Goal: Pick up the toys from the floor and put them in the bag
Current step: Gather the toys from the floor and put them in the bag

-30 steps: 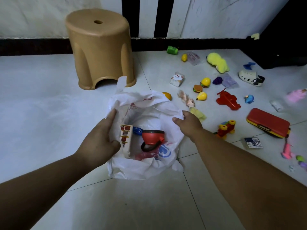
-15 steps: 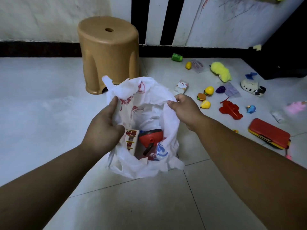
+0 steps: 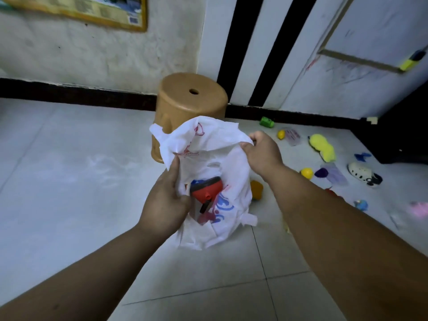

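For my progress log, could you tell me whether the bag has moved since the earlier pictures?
Yes. The bag has been lifted at its rim: that lay by the foot of the stool and now overlaps its lower half.

Pale tiled floor (image 3: 69, 181), tan plastic stool (image 3: 185, 105) by rough white wall (image 3: 92, 56), dim light

The bag (image 3: 215, 135) is before the stool (image 3: 185, 105), a toy (image 3: 206, 188) in it, more toys (image 3: 323, 147) on the floor (image 3: 69, 193) to its right.
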Tool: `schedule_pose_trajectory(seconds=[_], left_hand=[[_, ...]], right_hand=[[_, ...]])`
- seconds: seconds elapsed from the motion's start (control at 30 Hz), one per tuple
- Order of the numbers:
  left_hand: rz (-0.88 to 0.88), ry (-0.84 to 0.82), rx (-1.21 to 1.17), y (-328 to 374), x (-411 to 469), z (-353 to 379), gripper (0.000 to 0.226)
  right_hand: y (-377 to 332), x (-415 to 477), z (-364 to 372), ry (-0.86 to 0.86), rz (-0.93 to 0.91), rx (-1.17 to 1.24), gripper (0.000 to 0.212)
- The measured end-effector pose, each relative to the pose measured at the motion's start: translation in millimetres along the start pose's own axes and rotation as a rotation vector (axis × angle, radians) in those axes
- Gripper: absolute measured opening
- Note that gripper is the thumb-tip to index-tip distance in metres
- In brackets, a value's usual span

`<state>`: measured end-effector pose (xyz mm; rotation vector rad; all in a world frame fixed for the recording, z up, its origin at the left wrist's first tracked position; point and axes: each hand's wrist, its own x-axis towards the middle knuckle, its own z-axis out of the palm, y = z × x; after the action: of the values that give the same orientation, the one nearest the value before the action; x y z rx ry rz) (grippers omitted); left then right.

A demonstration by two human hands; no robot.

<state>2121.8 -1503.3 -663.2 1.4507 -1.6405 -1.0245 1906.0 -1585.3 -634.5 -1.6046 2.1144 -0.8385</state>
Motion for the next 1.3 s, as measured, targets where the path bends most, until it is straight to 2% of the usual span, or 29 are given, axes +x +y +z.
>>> schedule_pose_trajectory(seconds=[0.13, 0.27, 0.4, 0.5, 0.6, 0.7, 0.83, 0.97, 1.07, 1.17, 1.23, 1.3], left_hand=[[-0.044, 0.125, 0.061, -22.8, 13.2, 31.7, 0.085], [-0.149, 0.166, 0.184, -40.4, 18.7, 55.7, 0.08], [-0.251, 0.128, 0.264, -42.8, 19.4, 61.9, 0.081], [-0.261, 0.099, 0.335, -32.6, 29.8, 57.7, 0.084], [-0.287, 0.117, 0.386, -26.0, 44.5, 64.6, 0.083], [-0.33, 0.152, 0.412, -24.7, 47.9, 79.0, 0.086], [-0.375, 0.208, 0.437, -22.3, 48.7, 100.1, 0.085], [-0.416, 0.201, 0.467, -22.4, 53.8, 112.1, 0.088], [-0.428, 0.195, 0.504, -19.9, 59.8, 115.5, 0.089], [-0.427, 0.207, 0.522, -16.7, 66.3, 116.0, 0.086], [-0.422, 0.221, 0.517, -15.8, 70.2, 114.5, 0.085], [-0.423, 0.234, 0.513, -17.1, 72.9, 112.7, 0.085]], right_hand=[[24.6, 18.6, 23.0, -0.074, -0.029, 0.041, 0.007], [62.6, 48.4, 49.9, -0.247, -0.036, 0.073, 0.005], [100.7, 68.8, 52.3, -0.502, -0.057, 0.178, 0.035], [142.6, 79.7, 41.0, -0.51, -0.055, 0.116, 0.033], [192.7, 93.4, 25.2, -0.489, -0.049, -0.097, 0.05], [236.0, 94.6, 17.3, -0.575, -0.118, -0.329, 0.066], [277.3, 94.6, 39.3, -0.654, -0.091, -0.345, 0.091], [291.7, 105.3, 72.9, -0.671, -0.067, -0.364, 0.104], [300.4, 109.5, 93.3, -0.692, -0.043, -0.406, 0.102], [311.7, 102.3, 100.5, -0.689, -0.053, -0.388, 0.081], [313.6, 99.4, 96.1, -0.639, -0.083, -0.367, 0.071], [302.4, 101.7, 87.0, -0.518, -0.06, -0.237, 0.07]])
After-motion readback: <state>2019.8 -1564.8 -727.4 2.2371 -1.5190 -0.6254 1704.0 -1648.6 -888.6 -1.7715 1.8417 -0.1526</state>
